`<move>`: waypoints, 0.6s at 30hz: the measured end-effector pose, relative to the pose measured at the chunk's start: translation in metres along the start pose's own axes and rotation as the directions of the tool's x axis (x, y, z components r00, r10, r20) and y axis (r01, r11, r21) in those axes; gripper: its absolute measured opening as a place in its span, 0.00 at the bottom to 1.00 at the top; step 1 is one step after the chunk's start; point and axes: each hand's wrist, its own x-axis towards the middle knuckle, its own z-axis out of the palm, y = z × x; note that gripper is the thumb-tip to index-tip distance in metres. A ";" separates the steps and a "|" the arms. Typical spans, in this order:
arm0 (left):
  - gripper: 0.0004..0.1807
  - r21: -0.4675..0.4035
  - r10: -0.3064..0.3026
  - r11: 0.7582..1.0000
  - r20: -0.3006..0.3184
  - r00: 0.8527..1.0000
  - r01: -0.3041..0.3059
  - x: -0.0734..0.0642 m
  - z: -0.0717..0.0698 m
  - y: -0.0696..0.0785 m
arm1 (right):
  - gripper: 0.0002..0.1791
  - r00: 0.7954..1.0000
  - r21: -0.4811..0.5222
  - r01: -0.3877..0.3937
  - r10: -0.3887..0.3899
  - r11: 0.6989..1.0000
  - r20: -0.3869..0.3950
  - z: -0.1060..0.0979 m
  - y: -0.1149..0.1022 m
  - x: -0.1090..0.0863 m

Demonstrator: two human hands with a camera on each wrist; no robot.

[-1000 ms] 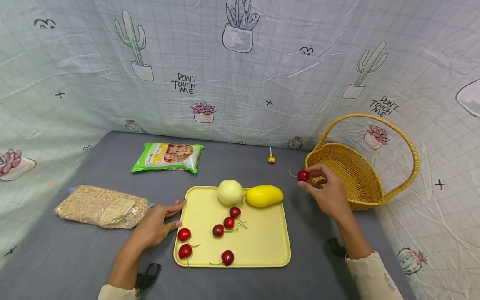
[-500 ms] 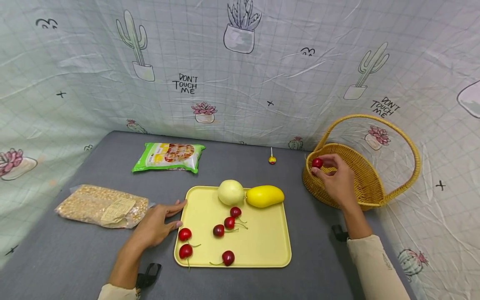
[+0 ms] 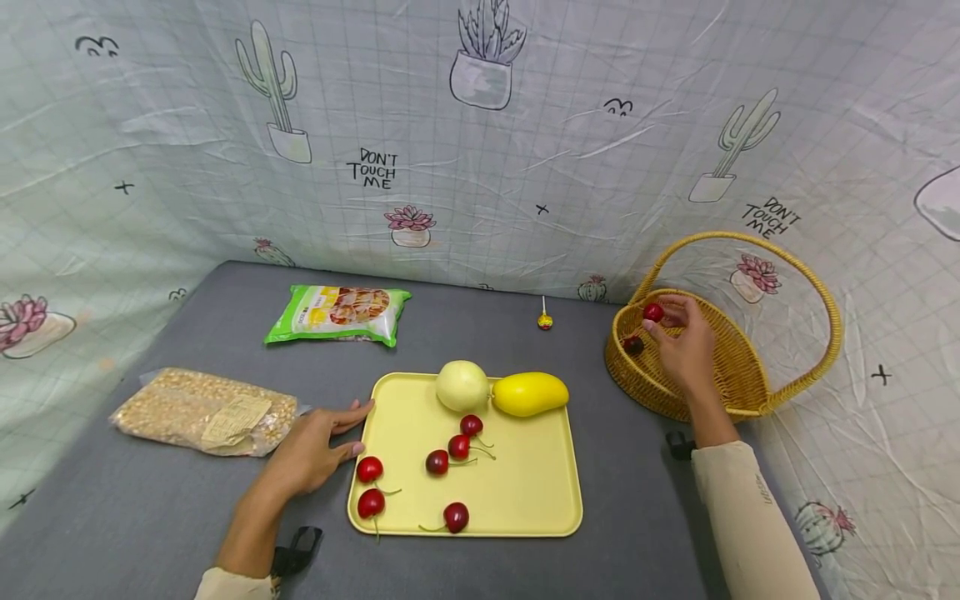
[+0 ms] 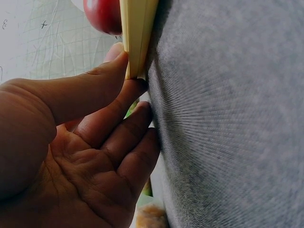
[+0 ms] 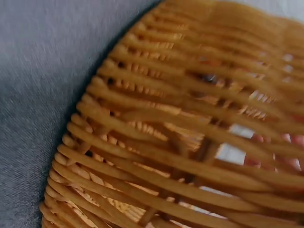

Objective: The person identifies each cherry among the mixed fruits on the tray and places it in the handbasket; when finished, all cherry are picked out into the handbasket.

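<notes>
Over the left part of the wicker basket (image 3: pixel 723 354), my right hand (image 3: pixel 686 342) pinches a red cherry (image 3: pixel 653 312) between thumb and fingertips. Below it inside the basket lies a dark red cherry (image 3: pixel 633 344), partly in shade. My left hand (image 3: pixel 311 450) rests beside the yellow tray (image 3: pixel 525 500), its thumb and fingertips touching the left rim; the left wrist view shows the thumb (image 4: pixel 85 92) against that edge. On the tray are several cherries (image 3: pixel 455 517), a pale green round fruit (image 3: pixel 461 386) and a yellow mango (image 3: pixel 529 393). Basket weave mostly hides the right hand in the right wrist view.
A bag of corn kernels (image 3: pixel 206 412) lies left of the tray. Behind it is a green-edged food packet (image 3: pixel 337 314). A lollipop (image 3: pixel 544 320) lies near the back edge. The basket's tall handle (image 3: pixel 806 283) arches over its right side. Printed cloth (image 3: pixel 480 167) hangs behind.
My right hand has carried the cherry from beside the basket's left rim to over its inside, rightward and farther back. The left hand and the tray have stayed put.
</notes>
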 end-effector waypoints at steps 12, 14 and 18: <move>0.34 -0.003 -0.014 1.000 0.010 1.000 0.014 0.000 0.000 0.001 | 0.23 0.992 -0.037 -0.122 0.120 0.992 -0.044 0.002 0.023 0.019; 0.34 0.000 -0.010 1.000 0.009 1.000 0.010 0.000 0.000 0.001 | 0.23 0.987 -0.065 -0.158 0.157 0.985 -0.028 0.002 0.025 0.019; 0.35 0.006 -0.012 1.000 0.003 1.000 0.012 0.000 0.000 0.000 | 0.24 0.977 -0.122 -0.203 0.209 0.972 0.037 0.002 0.026 0.019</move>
